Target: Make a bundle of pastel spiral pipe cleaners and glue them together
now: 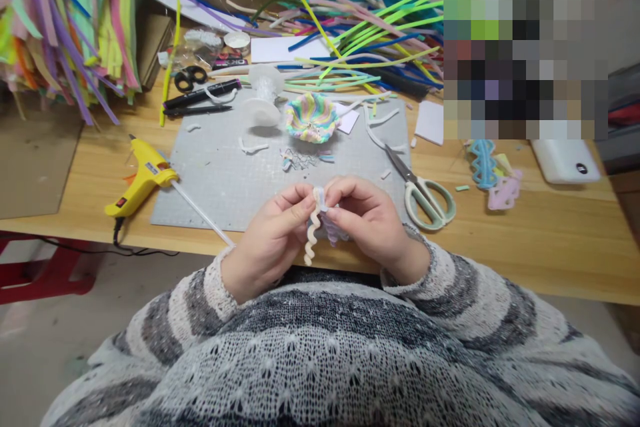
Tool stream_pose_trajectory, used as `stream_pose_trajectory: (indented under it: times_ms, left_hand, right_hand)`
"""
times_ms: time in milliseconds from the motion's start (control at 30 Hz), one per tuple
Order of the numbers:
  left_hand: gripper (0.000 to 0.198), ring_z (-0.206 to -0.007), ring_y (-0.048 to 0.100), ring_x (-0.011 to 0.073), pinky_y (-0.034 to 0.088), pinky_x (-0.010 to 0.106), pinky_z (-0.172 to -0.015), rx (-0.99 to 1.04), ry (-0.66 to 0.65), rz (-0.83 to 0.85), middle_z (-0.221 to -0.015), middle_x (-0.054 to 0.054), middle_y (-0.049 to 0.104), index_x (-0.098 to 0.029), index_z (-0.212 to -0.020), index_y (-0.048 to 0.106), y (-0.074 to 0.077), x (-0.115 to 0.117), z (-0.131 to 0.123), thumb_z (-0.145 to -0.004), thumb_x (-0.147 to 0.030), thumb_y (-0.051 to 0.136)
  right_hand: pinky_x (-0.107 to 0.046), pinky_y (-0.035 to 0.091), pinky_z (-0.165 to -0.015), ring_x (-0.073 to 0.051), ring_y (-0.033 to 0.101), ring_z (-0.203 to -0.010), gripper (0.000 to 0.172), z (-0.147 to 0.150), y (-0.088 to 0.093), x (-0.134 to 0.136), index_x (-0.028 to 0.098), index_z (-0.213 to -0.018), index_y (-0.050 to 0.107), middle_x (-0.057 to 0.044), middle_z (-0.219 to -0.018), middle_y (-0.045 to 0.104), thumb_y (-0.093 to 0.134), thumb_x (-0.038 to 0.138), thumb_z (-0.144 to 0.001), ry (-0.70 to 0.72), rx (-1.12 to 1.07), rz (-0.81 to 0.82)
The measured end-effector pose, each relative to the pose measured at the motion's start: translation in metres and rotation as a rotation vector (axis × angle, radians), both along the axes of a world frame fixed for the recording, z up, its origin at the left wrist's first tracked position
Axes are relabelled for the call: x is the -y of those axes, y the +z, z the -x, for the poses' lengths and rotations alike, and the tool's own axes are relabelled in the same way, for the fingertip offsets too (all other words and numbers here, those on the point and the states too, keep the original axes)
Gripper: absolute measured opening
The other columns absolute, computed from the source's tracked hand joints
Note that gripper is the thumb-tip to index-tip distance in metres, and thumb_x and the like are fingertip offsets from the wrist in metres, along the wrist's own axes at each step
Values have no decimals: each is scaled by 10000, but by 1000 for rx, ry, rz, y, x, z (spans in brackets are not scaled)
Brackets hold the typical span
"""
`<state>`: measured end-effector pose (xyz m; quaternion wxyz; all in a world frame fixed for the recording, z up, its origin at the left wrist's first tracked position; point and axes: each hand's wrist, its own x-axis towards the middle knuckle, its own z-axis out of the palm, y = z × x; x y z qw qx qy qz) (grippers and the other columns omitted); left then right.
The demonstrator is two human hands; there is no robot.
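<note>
A cream wavy pipe cleaner [313,237] hangs down from the pinch of my left hand [273,230], its lower end free. My right hand [370,220] pinches pale lilac wavy pipe cleaners [333,230], partly hidden behind its fingers. Both hands meet over the front edge of the grey cutting mat [210,180], fingertips nearly touching where the cream and lilac strips lie side by side. Beyond them on the mat stand a pastel ruffled pipe-cleaner piece [313,119] and a small bundle of bent wire [300,159].
Left lies a yellow glue gun [143,177] with a glue stick; right, open scissors [427,197]. A clear spool [260,97], markers [203,97] and black-handled scissors [190,79] are behind. Loose pipe cleaners [370,33] heap at the back. Blue wavy pieces [483,163] lie far right.
</note>
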<state>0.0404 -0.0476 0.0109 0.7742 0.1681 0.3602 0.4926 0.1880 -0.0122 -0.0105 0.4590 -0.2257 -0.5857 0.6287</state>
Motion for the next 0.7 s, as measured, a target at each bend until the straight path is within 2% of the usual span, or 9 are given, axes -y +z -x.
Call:
stream_pose_trajectory:
  times_ms: [100, 233, 367, 500, 700]
  left_hand:
    - [187, -568, 534, 66, 433, 182, -565, -51, 28, -28, -656, -31, 601, -162, -805, 648, 1, -1, 2, -727, -263, 784]
    - [198, -554, 530, 64, 427, 176, -537, -233, 76, -87, -642, -30, 609, -165, -782, 671, 4, -2, 7, -695, -276, 810]
    - [168, -547, 521, 52, 436, 161, -537, -375, 94, -149, -629, -26, 625, -162, -761, 712, 7, -1, 13, -699, -281, 811]
    - [157, -614, 580, 69, 477, 173, -599, -379, 83, -209, -692, -10, 678, -187, -786, 746, 5, 1, 16, -683, -274, 826]
    - [115, -702, 633, 111, 524, 223, -691, -415, 78, -218, -760, 25, 720, -192, -727, 763, 3, 2, 19, -652, -230, 841]
  right_hand:
    - [-237, 491, -596, -91, 555, -660, 55, -1, 0, 0, 206, -834, 599, 24, -751, 593, 644, 232, -852, -21, 40, -21]
    - [-248, 477, -604, -103, 552, -681, 54, -2, 0, 0, 213, -827, 596, 27, -730, 573, 638, 233, -854, -37, 88, -41]
    - [-279, 474, -674, -111, 555, -721, 33, -3, -1, 1, 216, -839, 605, 23, -753, 580, 630, 203, -856, -37, 119, -114]
    - [-302, 478, -724, -120, 566, -757, 37, -3, -2, 0, 213, -843, 608, 11, -794, 603, 622, 178, -848, -44, 141, -187]
    - [-311, 486, -707, -129, 572, -740, 101, -2, 2, 0, 223, -849, 598, 6, -780, 620, 598, 124, -829, -72, 155, -375]
